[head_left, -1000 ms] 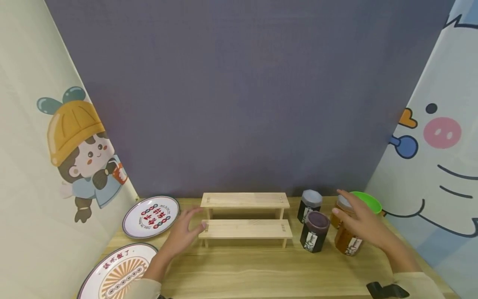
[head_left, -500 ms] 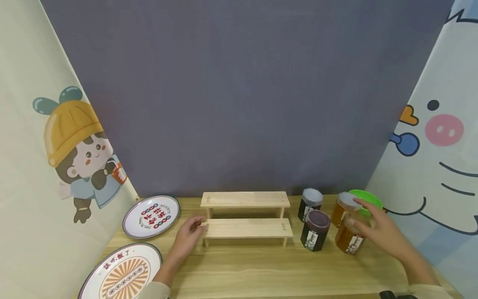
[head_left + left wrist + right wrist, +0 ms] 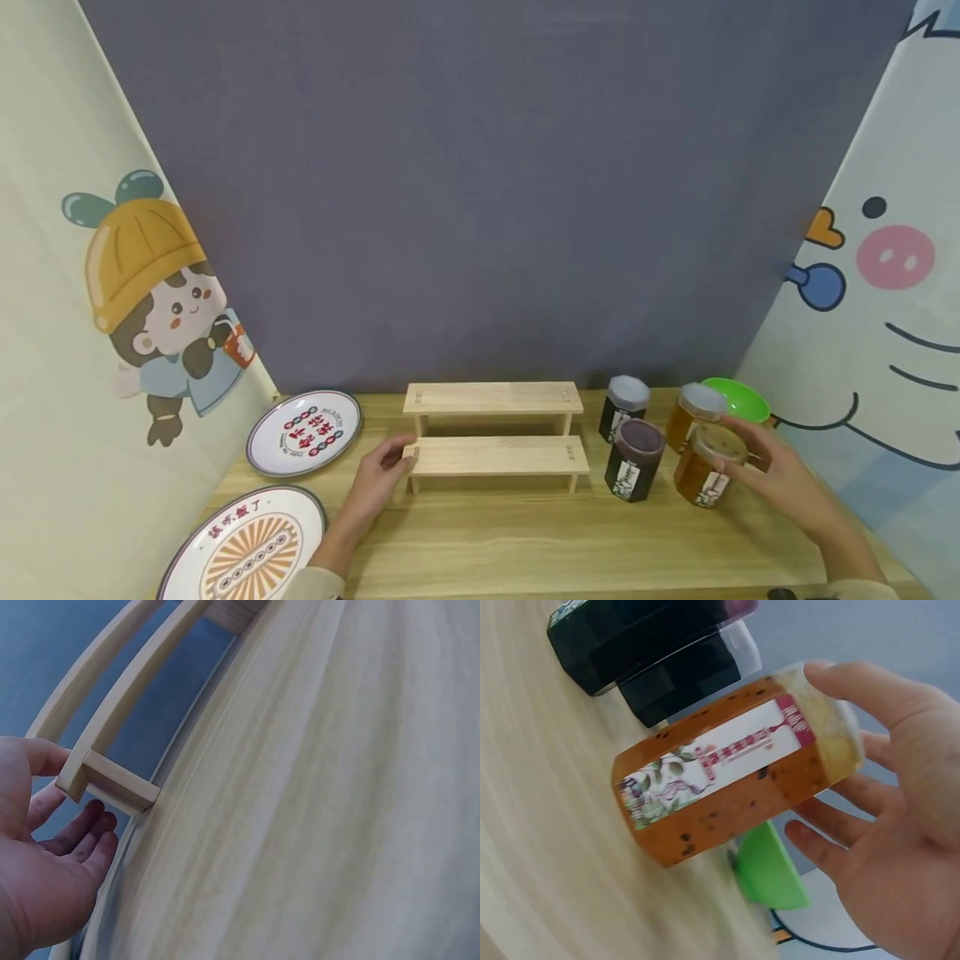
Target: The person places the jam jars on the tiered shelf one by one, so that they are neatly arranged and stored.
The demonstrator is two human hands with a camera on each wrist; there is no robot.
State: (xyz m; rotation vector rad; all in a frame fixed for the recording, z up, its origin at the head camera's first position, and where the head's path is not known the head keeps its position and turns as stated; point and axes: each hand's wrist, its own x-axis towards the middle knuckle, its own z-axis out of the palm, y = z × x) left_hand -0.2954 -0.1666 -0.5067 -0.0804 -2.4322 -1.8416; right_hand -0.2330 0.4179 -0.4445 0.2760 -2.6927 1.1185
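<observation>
My right hand (image 3: 922,795) grips the lid of an amber jar with dark specks (image 3: 712,780), its thumb on the near side and fingers behind. In the head view this front amber jar (image 3: 699,483) stands upright on the table. My left hand (image 3: 378,475) holds the left end of the lower board of a two-step wooden rack (image 3: 495,457). In the left wrist view, the thumb and index finger of that left hand (image 3: 45,855) meet the end of the wooden board (image 3: 112,712), while the other fingers curl loosely below.
Behind the gripped jar stands another amber jar (image 3: 686,425). Two dark jars, one purple-lidded (image 3: 636,467) and one grey-lidded (image 3: 624,408), stand between it and the rack. A green bowl (image 3: 742,402) sits back right. Two printed plates (image 3: 303,433) lie at left on the wooden table (image 3: 525,542).
My left hand has moved in onto the end of the lower board. The right hand has come from above the jars to the lid of the front amber jar.
</observation>
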